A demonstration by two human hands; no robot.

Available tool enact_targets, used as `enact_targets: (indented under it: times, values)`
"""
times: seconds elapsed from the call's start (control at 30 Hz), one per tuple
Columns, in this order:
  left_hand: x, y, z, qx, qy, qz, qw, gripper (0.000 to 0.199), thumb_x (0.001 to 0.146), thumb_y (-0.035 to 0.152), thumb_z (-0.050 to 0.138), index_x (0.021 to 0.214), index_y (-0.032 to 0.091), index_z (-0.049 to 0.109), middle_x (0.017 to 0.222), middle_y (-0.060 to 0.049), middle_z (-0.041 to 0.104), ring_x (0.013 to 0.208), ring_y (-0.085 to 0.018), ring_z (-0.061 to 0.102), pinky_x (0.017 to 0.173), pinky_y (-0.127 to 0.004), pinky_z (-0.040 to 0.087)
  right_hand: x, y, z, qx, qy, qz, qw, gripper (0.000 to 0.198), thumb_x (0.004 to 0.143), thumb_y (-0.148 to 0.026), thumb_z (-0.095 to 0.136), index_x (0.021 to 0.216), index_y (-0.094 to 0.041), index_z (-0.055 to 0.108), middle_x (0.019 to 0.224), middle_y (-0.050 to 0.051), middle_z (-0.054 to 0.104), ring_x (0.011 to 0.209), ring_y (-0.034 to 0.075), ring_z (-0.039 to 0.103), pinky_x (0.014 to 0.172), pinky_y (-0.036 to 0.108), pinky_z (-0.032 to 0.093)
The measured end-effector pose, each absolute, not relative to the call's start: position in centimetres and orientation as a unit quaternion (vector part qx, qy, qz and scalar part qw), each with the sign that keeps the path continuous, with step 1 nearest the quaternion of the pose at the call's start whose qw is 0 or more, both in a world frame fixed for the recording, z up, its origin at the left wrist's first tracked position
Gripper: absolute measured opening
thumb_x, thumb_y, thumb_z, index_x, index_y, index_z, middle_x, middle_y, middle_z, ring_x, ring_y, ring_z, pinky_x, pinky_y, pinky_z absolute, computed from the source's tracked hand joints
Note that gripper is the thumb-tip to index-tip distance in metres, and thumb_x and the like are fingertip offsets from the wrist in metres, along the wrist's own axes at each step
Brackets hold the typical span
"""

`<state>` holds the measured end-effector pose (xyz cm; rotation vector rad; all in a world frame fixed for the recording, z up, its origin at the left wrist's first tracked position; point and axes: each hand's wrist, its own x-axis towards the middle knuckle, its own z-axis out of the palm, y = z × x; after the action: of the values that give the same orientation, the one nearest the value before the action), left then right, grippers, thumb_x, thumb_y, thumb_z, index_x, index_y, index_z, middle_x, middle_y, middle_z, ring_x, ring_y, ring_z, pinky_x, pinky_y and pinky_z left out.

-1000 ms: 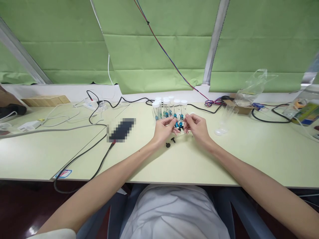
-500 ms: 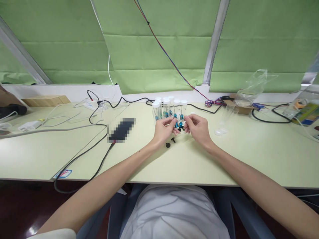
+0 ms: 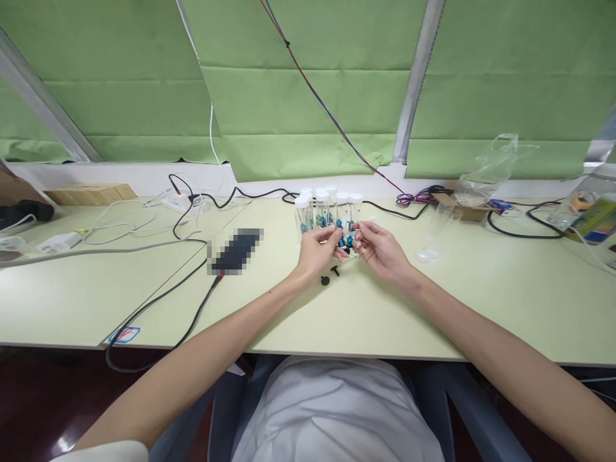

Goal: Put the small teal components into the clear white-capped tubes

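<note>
My left hand is closed in a pinch above the table, thumb against fingertips; what it grips is too small to make out. Facing it, my right hand is also pinched, its fingertips close to the left ones, and its grip cannot be made out either. Small blue parts show between and just behind the fingers. Directly beyond my hands stand several clear tubes with white caps, blue pieces and thin wires inside. Nearer me lie a round black piece and a black T-shaped piece.
Empty clear tubes lie to the right, before a cardboard box with a plastic bag. On the left are a blurred dark device with a cable, a white charger and tangled cords. The table's front edge is near my body.
My right hand has moved slightly left, and its fingertips are closer to my left hand. My left hand stays almost where it was.
</note>
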<state>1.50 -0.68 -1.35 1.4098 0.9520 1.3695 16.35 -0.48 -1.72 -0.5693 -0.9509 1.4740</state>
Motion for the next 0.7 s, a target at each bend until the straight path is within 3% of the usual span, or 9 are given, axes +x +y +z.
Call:
enact_targets:
  times: [0.17,0.33,0.5,0.7]
  values:
    - [1.68,-0.50,-1.39,0.526,0.400,0.551,0.509,0.023,0.081,0.032,0.076,0.077,0.012,0.066,0.063,-0.002,0.064,0.053,-0.015,0.066,0.049,-0.024,0.050,16.31,-0.51,-1.53,-0.226,-0.369,0.676,0.597,0.005,0.083,-0.018,0.074,0.080,-0.017,0.070,0.065,-0.001,0.063,0.060,0.007,0.061,0.059,0.015,0.054]
    - [1.60,-0.43,-1.46,0.497,0.397,0.553,0.539,0.019,0.083,0.027,0.074,0.077,0.010,0.068,0.063,-0.002,0.065,0.052,-0.011,0.063,0.051,-0.023,0.049,16.38,-0.62,-1.47,-0.205,-0.368,0.691,0.587,0.003,0.084,-0.012,0.073,0.083,-0.016,0.072,0.073,0.001,0.069,0.071,0.008,0.069,0.068,0.013,0.058]
    - [1.52,-0.60,-1.41,0.494,0.387,0.553,0.548,0.017,0.083,0.025,0.074,0.078,0.010,0.069,0.069,-0.003,0.067,0.052,-0.010,0.063,0.052,-0.023,0.050,16.38,-0.44,-1.71,-0.202,-0.385,0.680,0.590,0.016,0.074,-0.021,0.085,0.083,-0.016,0.072,0.078,0.001,0.073,0.074,0.009,0.071,0.070,0.015,0.059]
    - [1.54,-0.43,-1.58,0.513,0.386,0.551,0.533,0.019,0.085,0.027,0.073,0.076,0.011,0.067,0.061,-0.002,0.063,0.052,-0.012,0.064,0.050,-0.023,0.049,16.48,-0.40,-2.08,-0.222,-0.453,0.636,0.584,0.032,0.068,-0.040,0.088,0.080,-0.017,0.069,0.065,-0.002,0.067,0.056,0.009,0.063,0.054,0.019,0.054]
